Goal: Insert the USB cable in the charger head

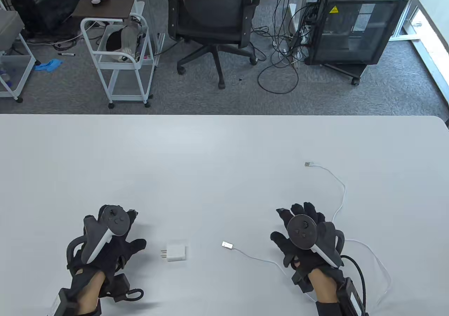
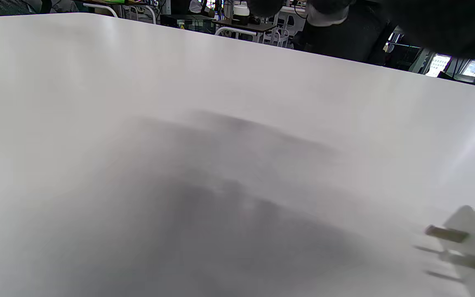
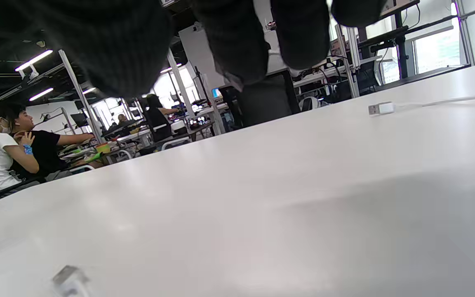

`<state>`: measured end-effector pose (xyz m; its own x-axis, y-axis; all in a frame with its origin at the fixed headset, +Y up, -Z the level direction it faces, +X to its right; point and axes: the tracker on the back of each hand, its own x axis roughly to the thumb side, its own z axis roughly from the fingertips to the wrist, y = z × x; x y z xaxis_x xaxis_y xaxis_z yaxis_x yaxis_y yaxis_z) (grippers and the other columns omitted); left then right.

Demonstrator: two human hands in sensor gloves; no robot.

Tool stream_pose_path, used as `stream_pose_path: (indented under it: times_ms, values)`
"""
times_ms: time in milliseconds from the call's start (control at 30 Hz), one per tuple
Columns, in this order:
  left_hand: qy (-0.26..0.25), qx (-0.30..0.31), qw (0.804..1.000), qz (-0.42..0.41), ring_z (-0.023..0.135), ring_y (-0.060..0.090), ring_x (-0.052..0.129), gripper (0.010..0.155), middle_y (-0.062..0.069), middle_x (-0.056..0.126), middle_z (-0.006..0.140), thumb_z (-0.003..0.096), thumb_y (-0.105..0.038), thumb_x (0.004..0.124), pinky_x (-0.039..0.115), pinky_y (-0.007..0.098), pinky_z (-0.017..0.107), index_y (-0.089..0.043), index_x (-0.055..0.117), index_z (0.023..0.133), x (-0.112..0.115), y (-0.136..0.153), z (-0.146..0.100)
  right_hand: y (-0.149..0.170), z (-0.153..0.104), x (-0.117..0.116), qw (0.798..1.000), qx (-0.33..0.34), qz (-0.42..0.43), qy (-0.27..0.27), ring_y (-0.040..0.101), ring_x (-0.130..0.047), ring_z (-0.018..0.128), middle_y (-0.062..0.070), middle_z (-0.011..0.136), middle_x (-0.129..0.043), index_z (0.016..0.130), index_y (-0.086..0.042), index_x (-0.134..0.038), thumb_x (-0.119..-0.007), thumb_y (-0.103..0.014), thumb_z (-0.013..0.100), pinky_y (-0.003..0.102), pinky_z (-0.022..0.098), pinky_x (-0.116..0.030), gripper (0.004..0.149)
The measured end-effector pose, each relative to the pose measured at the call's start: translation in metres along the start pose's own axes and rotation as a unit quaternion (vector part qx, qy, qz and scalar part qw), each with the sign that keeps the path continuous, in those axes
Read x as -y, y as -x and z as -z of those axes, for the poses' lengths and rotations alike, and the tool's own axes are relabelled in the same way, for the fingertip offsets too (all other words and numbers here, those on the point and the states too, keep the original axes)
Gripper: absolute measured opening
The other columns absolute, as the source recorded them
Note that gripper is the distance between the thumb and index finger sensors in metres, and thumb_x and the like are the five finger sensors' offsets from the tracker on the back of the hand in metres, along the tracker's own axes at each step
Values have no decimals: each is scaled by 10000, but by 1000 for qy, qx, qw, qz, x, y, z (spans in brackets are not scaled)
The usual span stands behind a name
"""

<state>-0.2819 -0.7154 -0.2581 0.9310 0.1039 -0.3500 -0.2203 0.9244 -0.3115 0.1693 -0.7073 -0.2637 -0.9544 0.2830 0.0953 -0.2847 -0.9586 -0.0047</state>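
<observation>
A white charger head (image 1: 176,253) lies on the white table (image 1: 210,161), prongs pointing left; its prongs show at the lower right of the left wrist view (image 2: 462,247). A white USB cable (image 1: 342,193) runs across the right side. Its USB-A plug (image 1: 228,244) lies right of the charger and shows blurred in the right wrist view (image 3: 67,279). Its small far plug (image 1: 309,164) lies further back, also in the right wrist view (image 3: 379,108). My left hand (image 1: 115,231) rests left of the charger, holding nothing. My right hand (image 1: 301,224) hovers right of the USB-A plug, fingers spread, empty.
Beyond the table's far edge stand a black office chair (image 1: 214,17), a white wire cart (image 1: 121,54) and a black cabinet (image 1: 354,22) with loose cables on the floor. The cable loops along the table's right front near my right wrist (image 1: 380,259).
</observation>
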Motion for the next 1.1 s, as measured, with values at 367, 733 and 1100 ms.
stream_pose_path:
  times_ms: [367,733,1100]
  values:
    - [-3,15,1000,-3,1214,62,235,944,-255,337,1188,85,-652,756,156,428,946,-557,402,956,-2,-3,-4,0,-1,-2,1000,-5,7,-12,536,-482,986,250,1077,-636,973,-142,-661,-757,-545,321,676,670,-397,773]
    - [13,30,999,-3,1212,79,239,977,-238,334,1189,67,-668,740,161,440,943,-525,385,967,-1,-7,-5,1,1,-3,1000,-5,16,-14,535,-482,986,251,1078,-629,984,-136,-634,-755,-545,322,677,671,-395,788]
    - [-2,87,993,84,1199,126,260,995,-201,335,1185,65,-696,708,197,470,920,-481,373,978,14,-37,-17,-3,1,-4,1000,5,14,-8,529,-497,985,247,1071,-648,978,-137,-643,-757,-543,321,675,672,-406,781]
